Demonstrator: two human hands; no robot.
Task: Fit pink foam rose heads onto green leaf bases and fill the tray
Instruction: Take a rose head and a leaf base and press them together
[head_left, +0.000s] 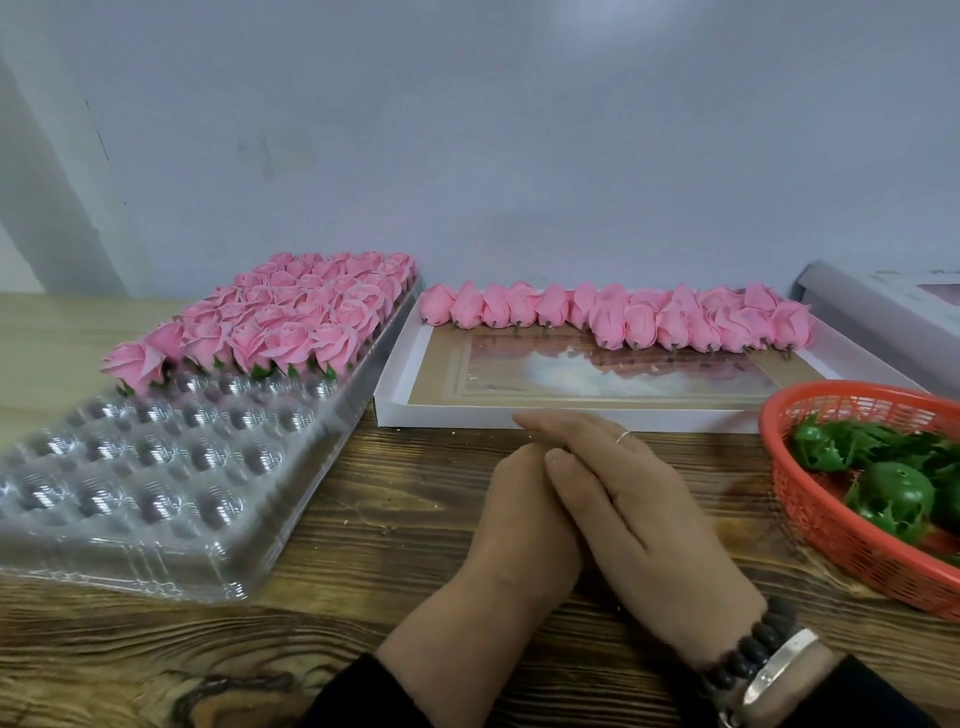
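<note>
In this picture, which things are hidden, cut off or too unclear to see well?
Head view:
- Left hand: the right hand lies over its fingers, so its grip is hidden.
- Red basket: cut off by the right edge; leaf bases cannot be counted.
- Clear tray: left part cut off by the frame edge.
- Box at far right: blurred, cut off.

We see the tray (156, 499) on the left of the table (395, 525), with finished roses (291, 317) filling its back rows. Just right of it lies a flat box (400, 395), and the loose rose heads (623, 317) lie along its back edge. At the far right sits a basket (810, 519) with leaf bases (888, 493) in it. Our two hands, the right hand (639, 509) lying over the left hand (519, 530), rest in front of the box
</note>
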